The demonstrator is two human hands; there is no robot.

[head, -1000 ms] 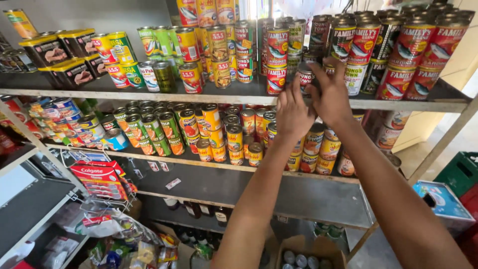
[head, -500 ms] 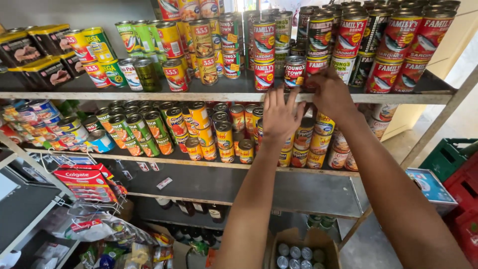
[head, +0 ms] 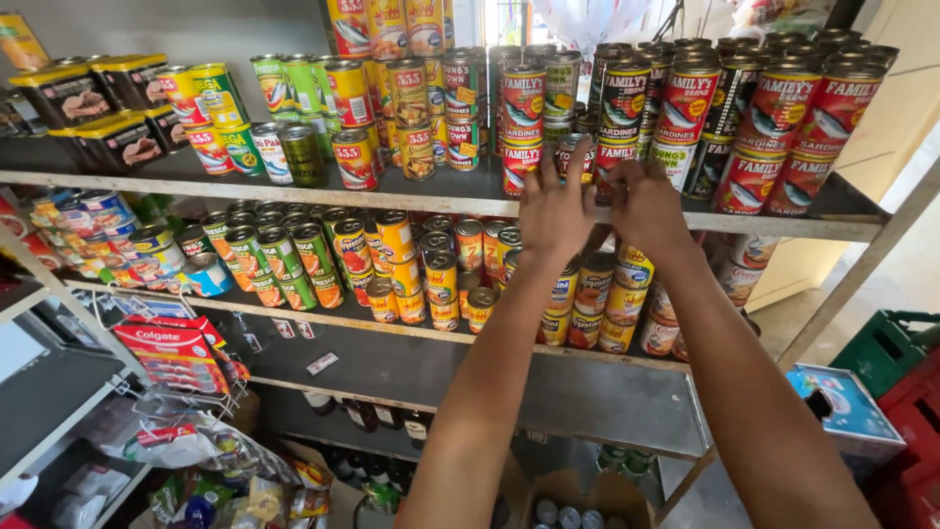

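Both my arms reach up to the top shelf (head: 294,186) of a metal rack. My left hand (head: 553,211) and my right hand (head: 648,201) meet at the shelf's front edge around a small red fish can (head: 576,155). The left fingers lie over its front, and the right fingers press on its right side. The can stands upright among rows of stacked red cans (head: 685,103), next to another red can (head: 521,162). My hands hide its lower part.
Green and red cans (head: 284,98) and dark rectangular tins (head: 69,98) fill the shelf's left. The middle shelf (head: 323,318) holds orange and yellow cans (head: 441,279). Toothpaste boxes (head: 162,343) hang at the left. A cardboard box with cans (head: 578,500) and crates (head: 901,372) stand on the floor.
My view has shifted closer and to the right. Both hands with the red can have come lower, and the can now stands at the shelf's front edge.
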